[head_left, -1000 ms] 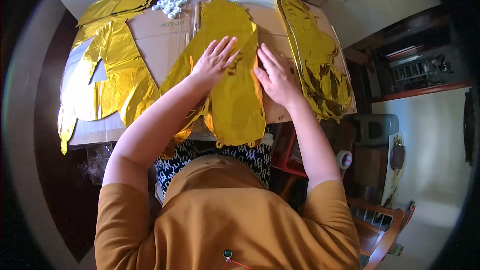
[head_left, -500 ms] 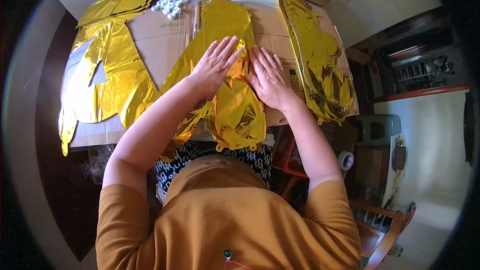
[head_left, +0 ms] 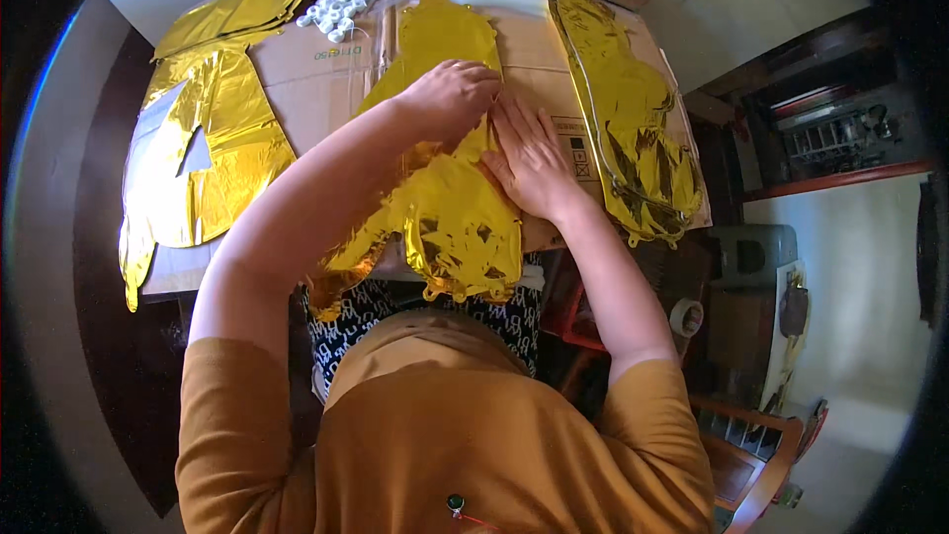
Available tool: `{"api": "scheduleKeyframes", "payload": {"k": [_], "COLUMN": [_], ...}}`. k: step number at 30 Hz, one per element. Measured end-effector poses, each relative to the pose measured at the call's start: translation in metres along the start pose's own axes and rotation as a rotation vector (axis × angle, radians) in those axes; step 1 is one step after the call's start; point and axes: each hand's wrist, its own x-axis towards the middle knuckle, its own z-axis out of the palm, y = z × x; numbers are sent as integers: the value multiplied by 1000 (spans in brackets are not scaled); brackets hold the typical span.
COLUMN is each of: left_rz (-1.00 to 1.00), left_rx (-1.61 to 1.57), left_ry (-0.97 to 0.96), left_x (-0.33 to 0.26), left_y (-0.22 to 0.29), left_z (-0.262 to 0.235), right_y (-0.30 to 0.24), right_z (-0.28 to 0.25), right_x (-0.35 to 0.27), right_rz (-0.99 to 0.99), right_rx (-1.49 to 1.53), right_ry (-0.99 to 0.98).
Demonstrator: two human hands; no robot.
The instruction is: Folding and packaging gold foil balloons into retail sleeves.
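Left foil sheet [head_left: 232, 168]: spread on your cardboard [head_left: 297, 79], long axis running roughly toward you; probably set aside there to lie flat, apart from the others.
White pieces [head_left: 341, 12]: a loose cluster beyond your working area, seemingly placed within reach but clear of your hands.
Left hand [head_left: 455, 94]: your fingers are curled in over the middle foil, close to its right edge; whether they pinch anything, I cannot tell.
Middle foil [head_left: 462, 203]: in front of you on the cardboard, narrower end pointing away, long axis nearly straight out from your body; its tabbed near end overhangs toward your lap.
Right hand [head_left: 534, 158]: your fingers lie flat and extended along that right edge, gripping nothing, probably steadying the foil against sliding.
Right foil sheet [head_left: 618, 74]: well apart, long axis slanting, far end leaning left.
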Motion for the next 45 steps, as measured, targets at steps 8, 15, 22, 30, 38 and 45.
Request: {"api": "scheduleKeyframes", "payload": {"k": [8, 15, 22, 30, 38, 45], "left_rz": [-16, -46, -120, -149, -119, -176], "left_rx": [-51, 32, 44, 28, -8, -79], "left_ry": [172, 177, 184, 188, 190, 332], "left_x": [9, 17, 16, 13, 13, 12], "left_y": [-19, -39, -40, -38, -42, -35], "left_z": [11, 12, 20, 20, 24, -2], "right_y": [1, -3, -7, -40, -24, -24], "right_z": [3, -1, -11, -34, -33, -3], "right_x": [-2, -2, -6, -86, -7, 14], "right_rz": [-16, -2, 27, 35, 77, 92], "right_rx": [-9, 25, 20, 74, 250, 17], "right_ry": [36, -15, -52, -181, 74, -24]}}
